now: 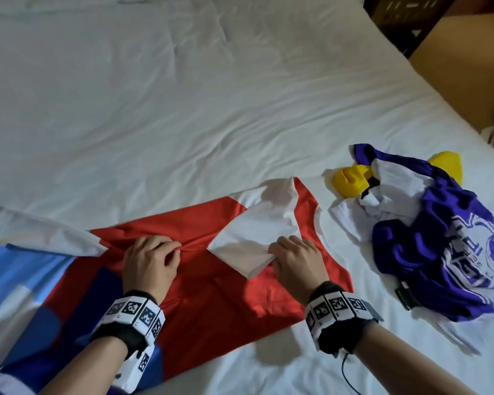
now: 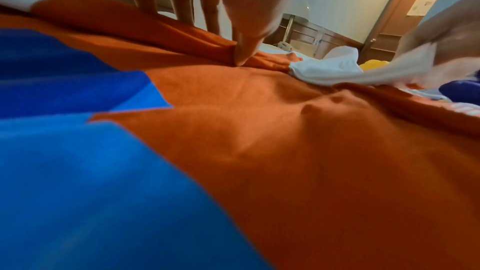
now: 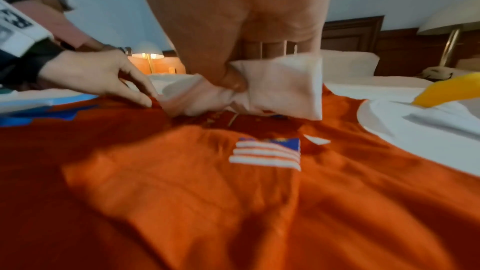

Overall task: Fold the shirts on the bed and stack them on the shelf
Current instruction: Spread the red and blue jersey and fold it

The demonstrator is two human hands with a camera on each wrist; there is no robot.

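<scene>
- The wrist bands (image 1: 131, 315) with black-and-white square markers sit nearest the head camera, one on each forearm at the near edge of the view.
- Just beyond them the red shirt (image 1: 211, 295) lies spread on the bed (image 1: 183, 109), its blue and light-blue panels (image 1: 26, 280) running off to the near left.
- The left hand (image 1: 150, 262) rests on the red cloth near the middle of the shirt; thumb and fingertips pinch a small ridge of the fabric, and the left wrist view shows the thumb (image 2: 244, 52) pressed into that fold.
- The right hand (image 1: 295, 262) sits just right of the left one, and its curled fingers grip the corner of the white sleeve (image 1: 251, 238), which is folded over onto the red body.
- In the right wrist view the white sleeve bunches around the thumb (image 3: 233, 81), and a small striped flag patch (image 3: 267, 154) shows on the red cloth nearer the camera.
- The second white sleeve (image 1: 46, 232) lies flat at the left, beside the blue panels.
- To the right, apart from the red shirt, a purple and white shirt (image 1: 439, 238) lies crumpled on the bed with a white printed crest facing up.
- A yellow garment (image 1: 351, 181) pokes out from under the far side of that heap.
- A small black clip-like item (image 1: 405, 297) lies at the heap's near edge; what it is cannot be told.
</scene>
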